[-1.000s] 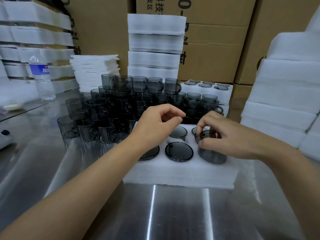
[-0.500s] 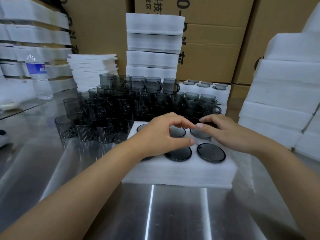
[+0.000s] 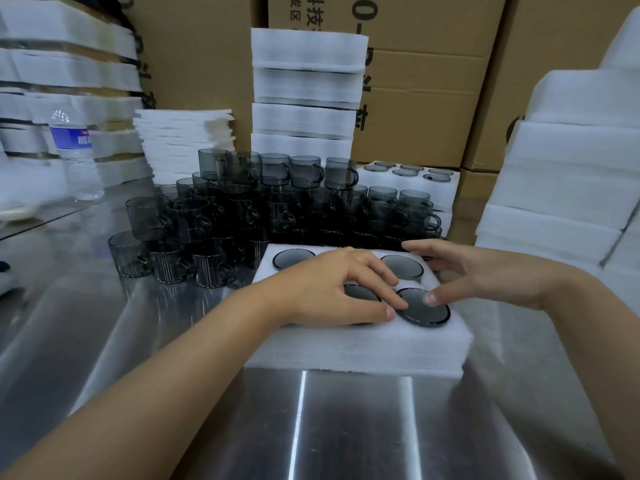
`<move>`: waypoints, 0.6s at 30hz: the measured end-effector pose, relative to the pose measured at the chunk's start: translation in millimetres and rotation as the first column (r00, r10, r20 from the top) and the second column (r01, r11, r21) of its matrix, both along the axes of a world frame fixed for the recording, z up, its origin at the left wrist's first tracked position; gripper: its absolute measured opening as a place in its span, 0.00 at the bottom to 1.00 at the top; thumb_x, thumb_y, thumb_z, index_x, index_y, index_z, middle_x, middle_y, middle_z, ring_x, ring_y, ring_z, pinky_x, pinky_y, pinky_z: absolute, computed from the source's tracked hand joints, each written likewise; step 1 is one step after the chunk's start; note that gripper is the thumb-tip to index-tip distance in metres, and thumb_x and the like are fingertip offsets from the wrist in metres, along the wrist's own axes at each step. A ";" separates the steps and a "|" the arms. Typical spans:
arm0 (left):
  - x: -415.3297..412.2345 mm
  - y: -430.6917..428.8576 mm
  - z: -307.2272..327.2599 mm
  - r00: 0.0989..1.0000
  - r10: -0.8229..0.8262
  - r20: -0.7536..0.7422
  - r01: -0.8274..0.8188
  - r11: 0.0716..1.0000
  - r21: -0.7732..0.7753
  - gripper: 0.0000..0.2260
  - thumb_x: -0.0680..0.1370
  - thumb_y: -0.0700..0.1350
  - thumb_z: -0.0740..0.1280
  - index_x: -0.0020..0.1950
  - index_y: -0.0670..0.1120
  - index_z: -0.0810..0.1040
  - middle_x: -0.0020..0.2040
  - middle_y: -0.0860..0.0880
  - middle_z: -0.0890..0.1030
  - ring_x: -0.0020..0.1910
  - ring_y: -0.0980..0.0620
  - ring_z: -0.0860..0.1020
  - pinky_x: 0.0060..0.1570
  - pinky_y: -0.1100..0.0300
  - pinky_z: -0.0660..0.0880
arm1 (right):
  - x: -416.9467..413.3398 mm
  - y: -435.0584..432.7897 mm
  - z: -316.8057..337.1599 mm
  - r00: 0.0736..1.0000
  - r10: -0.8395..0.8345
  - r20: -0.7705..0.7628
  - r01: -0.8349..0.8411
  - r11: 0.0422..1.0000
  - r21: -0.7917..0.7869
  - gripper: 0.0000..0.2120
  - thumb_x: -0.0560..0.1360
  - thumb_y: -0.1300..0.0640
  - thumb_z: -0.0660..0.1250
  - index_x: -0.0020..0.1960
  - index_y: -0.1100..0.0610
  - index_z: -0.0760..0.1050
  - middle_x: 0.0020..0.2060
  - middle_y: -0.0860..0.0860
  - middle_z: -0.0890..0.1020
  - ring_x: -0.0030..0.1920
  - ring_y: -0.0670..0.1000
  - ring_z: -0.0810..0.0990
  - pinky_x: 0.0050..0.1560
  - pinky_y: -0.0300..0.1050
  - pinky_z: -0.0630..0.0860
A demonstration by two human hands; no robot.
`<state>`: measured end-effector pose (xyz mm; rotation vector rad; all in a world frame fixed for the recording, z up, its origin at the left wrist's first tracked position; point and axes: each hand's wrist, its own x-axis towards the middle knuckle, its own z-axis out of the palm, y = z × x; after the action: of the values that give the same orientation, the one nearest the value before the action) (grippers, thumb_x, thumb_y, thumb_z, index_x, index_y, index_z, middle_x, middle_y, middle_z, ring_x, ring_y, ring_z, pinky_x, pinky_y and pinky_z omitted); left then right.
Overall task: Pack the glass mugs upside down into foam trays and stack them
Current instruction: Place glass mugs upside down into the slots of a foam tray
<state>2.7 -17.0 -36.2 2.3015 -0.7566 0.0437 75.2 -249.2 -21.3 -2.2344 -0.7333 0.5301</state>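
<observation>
A white foam tray (image 3: 363, 344) lies on the steel table in front of me, its holes filled with smoky grey glass mugs set upside down, so only their round bases show. My left hand (image 3: 332, 292) lies flat over the tray's middle, fingers resting on a mug base (image 3: 360, 292). My right hand (image 3: 485, 275) reaches in from the right with fingers spread, its thumb on the near right mug base (image 3: 424, 308). Behind the tray stands a big stacked heap of loose mugs (image 3: 263, 209).
A filled foam tray (image 3: 446, 188) sits behind the heap at right. Stacks of foam trays rise at the back centre (image 3: 308, 91), on the right (image 3: 568, 174) and on the left (image 3: 69, 81). A pile of foam sheets (image 3: 183, 140) and a water bottle (image 3: 74, 157) stand at left. Cardboard boxes (image 3: 433, 81) line the back.
My right hand pushed the last mug down into the tray's near right hole and let go. Both hands then came down flat onto the mug bases.
</observation>
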 end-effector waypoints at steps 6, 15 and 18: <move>-10.3 3.5 11.6 0.977 0.161 0.141 -0.169 0.984 0.050 0.10 0.75 0.49 0.70 0.55 0.56 0.82 0.53 0.61 0.78 0.53 0.66 0.74 0.58 0.65 0.70 | -11.7 6.6 3.3 0.960 -0.140 0.241 0.154 0.987 -0.041 0.21 0.66 0.39 0.72 0.58 0.36 0.73 0.61 0.37 0.74 0.62 0.40 0.71 0.63 0.43 0.70; -77.1 66.5 18.8 0.920 0.308 0.242 -0.376 0.865 0.332 0.17 0.67 0.61 0.72 0.55 0.63 0.79 0.47 0.71 0.78 0.51 0.72 0.73 0.48 0.76 0.67 | -93.5 11.1 0.4 0.718 0.149 0.680 0.184 0.902 -0.392 0.35 0.55 0.19 0.52 0.53 0.36 0.74 0.47 0.29 0.72 0.53 0.36 0.65 0.50 0.33 0.58; -77.1 62.4 5.0 0.898 0.248 0.363 -0.396 0.815 0.424 0.19 0.73 0.55 0.68 0.64 0.62 0.73 0.58 0.66 0.74 0.58 0.66 0.70 0.54 0.71 0.65 | -105.3 21.7 -14.0 0.571 0.159 0.805 0.322 0.859 -0.398 0.28 0.68 0.30 0.60 0.64 0.40 0.68 0.57 0.35 0.73 0.58 0.43 0.65 0.53 0.41 0.56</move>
<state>-74.5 45.5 -31.2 2.9430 -0.5417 0.4032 -30.1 -227.5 -35.3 -3.0228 -1.0025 -0.5417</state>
